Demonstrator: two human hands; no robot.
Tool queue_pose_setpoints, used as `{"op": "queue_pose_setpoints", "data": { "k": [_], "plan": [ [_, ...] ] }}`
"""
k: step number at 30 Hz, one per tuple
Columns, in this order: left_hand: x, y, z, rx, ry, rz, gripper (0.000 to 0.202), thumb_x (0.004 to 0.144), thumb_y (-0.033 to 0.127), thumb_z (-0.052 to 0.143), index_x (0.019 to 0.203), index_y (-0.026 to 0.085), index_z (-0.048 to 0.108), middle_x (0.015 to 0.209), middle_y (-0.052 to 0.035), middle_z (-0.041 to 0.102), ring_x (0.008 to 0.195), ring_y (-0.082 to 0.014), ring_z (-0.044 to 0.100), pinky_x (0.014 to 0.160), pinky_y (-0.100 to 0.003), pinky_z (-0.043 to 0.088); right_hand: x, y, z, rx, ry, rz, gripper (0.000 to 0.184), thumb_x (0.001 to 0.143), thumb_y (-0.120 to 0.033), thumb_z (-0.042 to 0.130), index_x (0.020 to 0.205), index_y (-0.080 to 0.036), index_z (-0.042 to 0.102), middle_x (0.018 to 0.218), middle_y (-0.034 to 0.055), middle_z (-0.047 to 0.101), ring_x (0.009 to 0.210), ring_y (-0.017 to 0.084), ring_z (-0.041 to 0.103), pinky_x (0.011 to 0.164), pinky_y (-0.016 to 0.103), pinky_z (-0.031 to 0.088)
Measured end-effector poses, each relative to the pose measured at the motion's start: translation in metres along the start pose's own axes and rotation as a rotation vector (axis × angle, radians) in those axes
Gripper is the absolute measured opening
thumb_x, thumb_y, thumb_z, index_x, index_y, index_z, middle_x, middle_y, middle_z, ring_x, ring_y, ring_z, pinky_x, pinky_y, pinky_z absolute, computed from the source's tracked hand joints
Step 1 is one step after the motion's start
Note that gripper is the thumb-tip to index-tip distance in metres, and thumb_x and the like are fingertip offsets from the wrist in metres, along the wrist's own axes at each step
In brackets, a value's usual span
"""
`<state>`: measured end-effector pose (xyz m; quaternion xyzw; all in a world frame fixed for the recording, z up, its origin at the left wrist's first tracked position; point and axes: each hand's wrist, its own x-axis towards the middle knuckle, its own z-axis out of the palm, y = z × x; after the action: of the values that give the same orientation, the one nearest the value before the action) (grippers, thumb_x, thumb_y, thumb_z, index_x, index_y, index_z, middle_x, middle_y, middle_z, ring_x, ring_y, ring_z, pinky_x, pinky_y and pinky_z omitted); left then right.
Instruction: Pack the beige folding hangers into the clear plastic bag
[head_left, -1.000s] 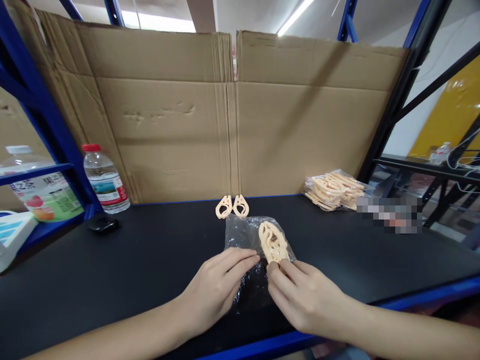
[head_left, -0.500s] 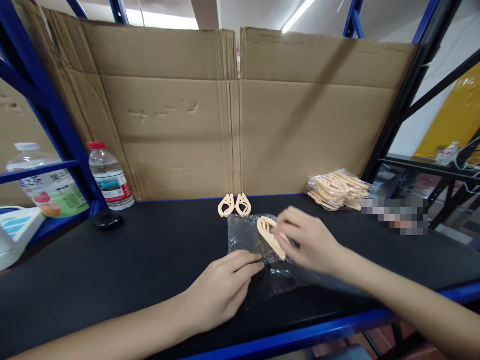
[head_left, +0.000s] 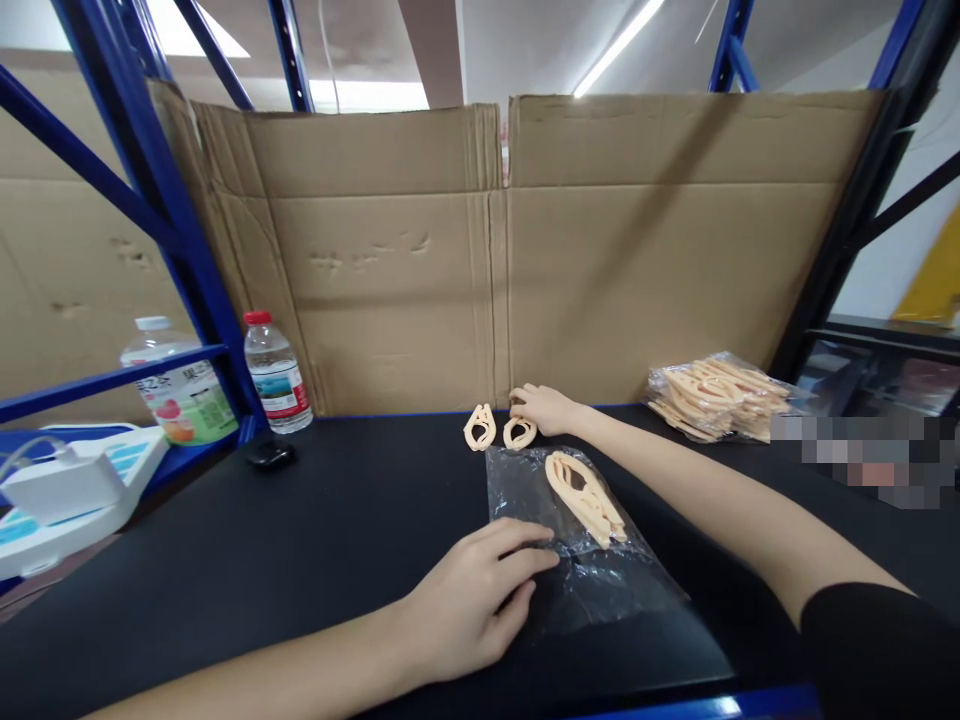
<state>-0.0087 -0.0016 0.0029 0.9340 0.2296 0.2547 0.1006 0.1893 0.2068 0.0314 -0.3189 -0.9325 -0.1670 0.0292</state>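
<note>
Far left: white box (head_left: 67,495) on a blue shelf, a big juice bottle (head_left: 176,385) behind the blue rack post (head_left: 169,215). Just right of the post, a small water bottle (head_left: 277,375) with red cap stands upright on the black surface (head_left: 225,560); a dark cap (head_left: 270,455) lies in front of it. Cardboard sheet (head_left: 450,260) stands along the back edge.

Left hand (head_left: 469,600) lies palm down on the surface, fingers (head_left: 525,550) stretched flat and pressing the near left corner of a clear bag (head_left: 592,570). Not gripping, just pinning it. The bag lies flat, mid-surface, with one peach plastic clip (head_left: 585,495) in its far half, lying at a slant.

Beyond the bag, near the cardboard, two loose clips side by side: left clip (head_left: 479,428) untouched, right clip (head_left: 519,432) under the fingertips of the right hand (head_left: 544,408). That arm reaches out across the bag's right side, black sleeve (head_left: 877,650) at bottom right. Fingers are curled over the right clip's far end, touching it; can't tell if it's pinched or only touched.

Far right: a pile of bagged clips (head_left: 716,395) by the cardboard, well apart from both hands.
</note>
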Motion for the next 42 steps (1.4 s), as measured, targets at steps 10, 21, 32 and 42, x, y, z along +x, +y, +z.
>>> {"op": "queue_pose_setpoints", "data": {
  "k": [10, 21, 32, 42],
  "plan": [
    [-0.003, -0.009, 0.007, 0.003, 0.061, 0.046, 0.031, 0.084, 0.004, 0.043, 0.105, 0.017, 0.062, 0.121, -0.0113, 0.057, 0.110, -0.0213, 0.055, 0.094, -0.035, 0.049, -0.112, 0.011, -0.035, 0.149, 0.074, 0.140, 0.030, 0.091, -0.011, 0.038, 0.109, -0.014, 0.062, 0.101, 0.0112, 0.065, 0.095, 0.020, 0.062, 0.084, 0.032, 0.048],
    [0.000, -0.008, 0.011, 0.025, 0.172, -0.096, 0.016, 0.089, 0.006, 0.041, 0.092, 0.020, 0.049, 0.082, -0.0013, 0.055, 0.073, -0.0143, 0.053, 0.066, -0.026, 0.046, -0.212, -0.119, -0.093, 0.176, 0.674, 0.215, 0.012, 0.090, -0.017, 0.055, 0.099, -0.021, 0.062, 0.084, 0.0031, 0.068, 0.071, 0.014, 0.066, 0.062, 0.022, 0.053],
    [0.004, 0.000, 0.012, -0.082, 0.347, -0.126, 0.015, 0.088, 0.007, 0.046, 0.093, 0.019, 0.053, 0.084, -0.0012, 0.057, 0.073, -0.0122, 0.056, 0.067, -0.023, 0.048, -0.183, -0.187, -0.083, -0.197, 0.723, -0.025, 0.027, 0.083, 0.001, 0.045, 0.082, -0.013, 0.068, 0.060, 0.0043, 0.066, 0.051, 0.014, 0.061, 0.051, 0.025, 0.053],
    [0.007, 0.000, 0.008, -0.087, 0.349, -0.165, 0.015, 0.085, 0.008, 0.047, 0.092, 0.020, 0.054, 0.085, -0.0014, 0.062, 0.078, -0.0145, 0.060, 0.073, -0.026, 0.050, -0.160, -0.196, -0.056, -0.220, 0.672, -0.033, 0.031, 0.080, -0.002, 0.039, 0.082, -0.010, 0.068, 0.067, 0.0103, 0.064, 0.052, 0.016, 0.056, 0.049, 0.028, 0.049]
  ]
}}
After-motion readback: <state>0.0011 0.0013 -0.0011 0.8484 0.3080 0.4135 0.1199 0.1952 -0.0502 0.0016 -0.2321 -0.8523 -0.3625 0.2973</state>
